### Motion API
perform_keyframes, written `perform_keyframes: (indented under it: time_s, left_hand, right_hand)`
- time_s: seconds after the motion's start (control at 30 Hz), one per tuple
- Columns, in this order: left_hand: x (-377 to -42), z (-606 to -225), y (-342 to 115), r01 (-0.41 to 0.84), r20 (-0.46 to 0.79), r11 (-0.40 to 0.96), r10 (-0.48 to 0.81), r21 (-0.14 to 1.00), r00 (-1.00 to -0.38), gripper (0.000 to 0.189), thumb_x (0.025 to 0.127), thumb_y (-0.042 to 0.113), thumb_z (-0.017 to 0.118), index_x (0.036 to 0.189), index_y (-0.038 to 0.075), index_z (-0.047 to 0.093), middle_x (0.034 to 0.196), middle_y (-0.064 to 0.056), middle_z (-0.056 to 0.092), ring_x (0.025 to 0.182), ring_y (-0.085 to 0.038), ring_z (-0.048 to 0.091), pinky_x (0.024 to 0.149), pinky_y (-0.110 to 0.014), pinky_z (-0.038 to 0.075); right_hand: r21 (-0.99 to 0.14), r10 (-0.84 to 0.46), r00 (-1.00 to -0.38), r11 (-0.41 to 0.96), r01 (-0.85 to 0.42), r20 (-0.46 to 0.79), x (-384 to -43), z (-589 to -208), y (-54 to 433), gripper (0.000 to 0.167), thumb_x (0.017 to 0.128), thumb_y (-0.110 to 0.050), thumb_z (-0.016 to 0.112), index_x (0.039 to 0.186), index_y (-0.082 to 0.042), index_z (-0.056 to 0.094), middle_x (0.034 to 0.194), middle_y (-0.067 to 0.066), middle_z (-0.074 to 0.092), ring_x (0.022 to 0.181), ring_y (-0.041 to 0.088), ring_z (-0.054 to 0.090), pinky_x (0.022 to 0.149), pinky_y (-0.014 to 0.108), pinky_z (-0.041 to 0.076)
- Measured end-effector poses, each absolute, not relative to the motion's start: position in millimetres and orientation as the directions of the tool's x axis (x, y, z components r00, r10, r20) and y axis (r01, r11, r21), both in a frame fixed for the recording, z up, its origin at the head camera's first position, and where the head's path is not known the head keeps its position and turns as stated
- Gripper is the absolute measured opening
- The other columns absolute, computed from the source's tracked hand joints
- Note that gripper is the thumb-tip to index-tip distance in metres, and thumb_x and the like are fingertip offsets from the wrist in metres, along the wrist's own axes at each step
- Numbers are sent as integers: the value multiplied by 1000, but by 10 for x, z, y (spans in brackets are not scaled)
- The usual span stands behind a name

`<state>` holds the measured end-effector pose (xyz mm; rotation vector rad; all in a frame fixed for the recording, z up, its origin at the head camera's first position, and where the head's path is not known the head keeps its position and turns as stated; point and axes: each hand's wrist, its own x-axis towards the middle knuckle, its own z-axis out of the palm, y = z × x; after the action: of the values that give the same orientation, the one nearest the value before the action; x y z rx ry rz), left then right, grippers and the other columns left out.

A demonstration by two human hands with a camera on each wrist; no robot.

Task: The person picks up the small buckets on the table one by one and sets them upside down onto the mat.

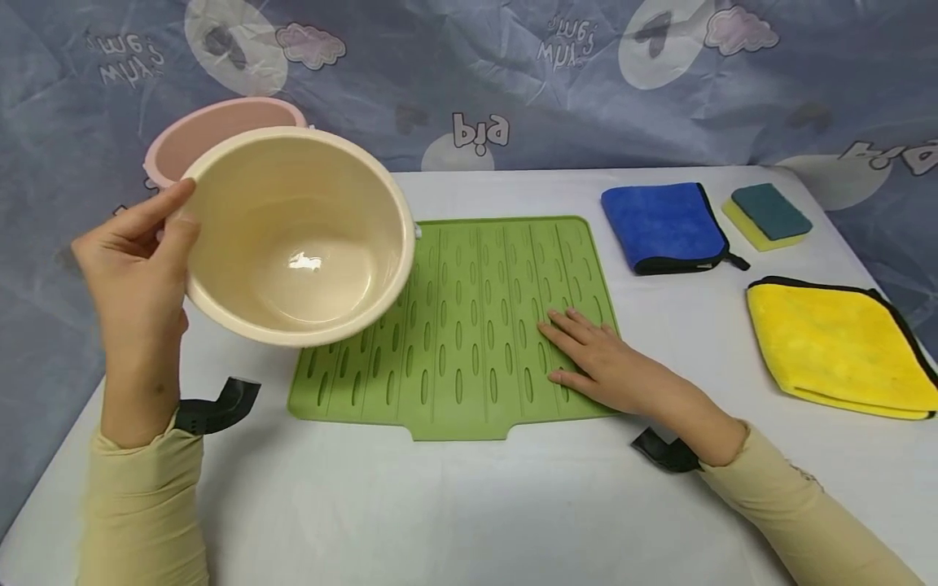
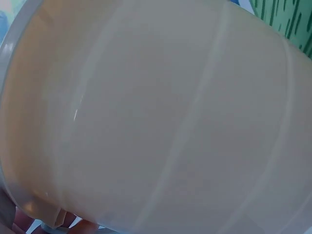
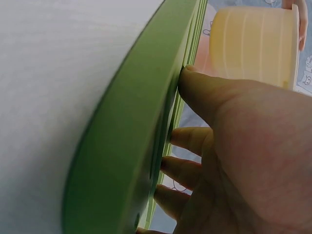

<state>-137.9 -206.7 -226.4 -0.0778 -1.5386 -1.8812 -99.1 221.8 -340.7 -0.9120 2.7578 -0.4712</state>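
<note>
In the head view my left hand [image 1: 139, 260] pinches the rim of a cream plastic bucket [image 1: 293, 236] between thumb and fingers. The bucket is held up and tilted, its hollow inside facing me, and it overlaps the left part of a green slotted drying mat [image 1: 469, 325]. Its ribbed outer wall [image 2: 161, 117] fills the left wrist view. My right hand [image 1: 601, 362] rests on the right side of the mat, fingers spread. From the right wrist view, the fingertips [image 3: 187, 136] touch the mat's surface. Nothing is gripped by the right hand.
A pink bucket [image 1: 220, 122] stands behind the cream one at the back left. To the right lie a folded blue cloth [image 1: 663, 224], a green-and-yellow sponge [image 1: 769, 216] and a folded yellow cloth [image 1: 835, 346]. A printed grey-blue sheet [image 1: 381, 89] hangs behind the white table [image 1: 469, 505].
</note>
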Motion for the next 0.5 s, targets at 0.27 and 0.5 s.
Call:
perform_keyframes:
  time_s: [0.27,0.5]
  left_hand:
    - [-1486,-2254,-1769,573,524,-2,-402,820,-751,23,77,-13,58,96,-7,71,90,-16,68,72,-17,62,57,-16,51]
    - [-1558,-2249,-1445,601,581,-3,-249,799,-775,24,80,-12,57,100,-6,71,102,-19,66,77,-17,64,55,-17,51]
  right_hand:
    - [-356,-610,-788,758,-547,-88,-999,-3434,2199,63,97,-36,50,147,-4,27,152,17,17,137,38,9,101,65,16]
    - [-351,-602,-794,764,-541,-87,-996,-3398,2204,63,97,-36,49,147,-5,27,151,17,18,137,38,10,100,66,16]
